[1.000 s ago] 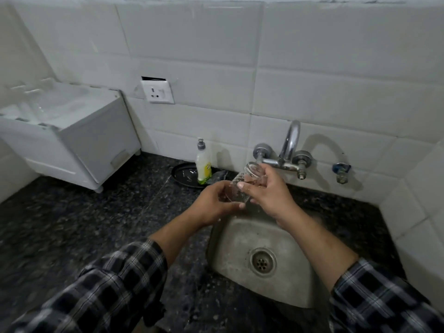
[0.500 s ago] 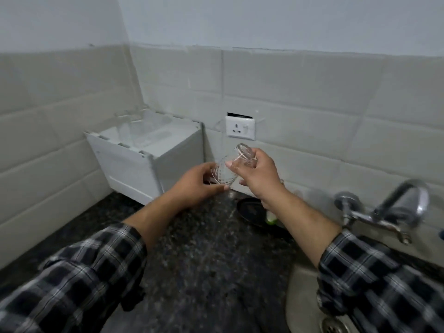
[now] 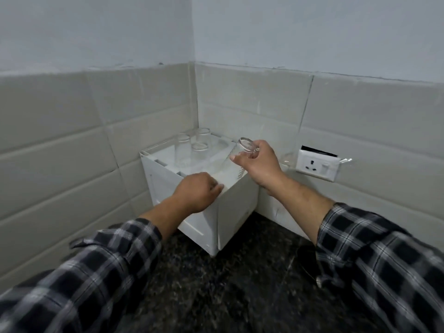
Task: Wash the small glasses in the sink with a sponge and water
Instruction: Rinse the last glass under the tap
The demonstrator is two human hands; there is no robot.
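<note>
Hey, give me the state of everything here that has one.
Held glass, tilted, base up, pinched by right hand.
Three glasses, standing on the white rack, untouched.
Left hand, resting on the rack's front edge; grip unclear.
Wall socket, nothing plugged in.

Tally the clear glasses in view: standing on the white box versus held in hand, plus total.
Clear small glasses standing on the white plastic box: 3
Clear small glass held tilted in the right hand: 1
Total: 4
</note>
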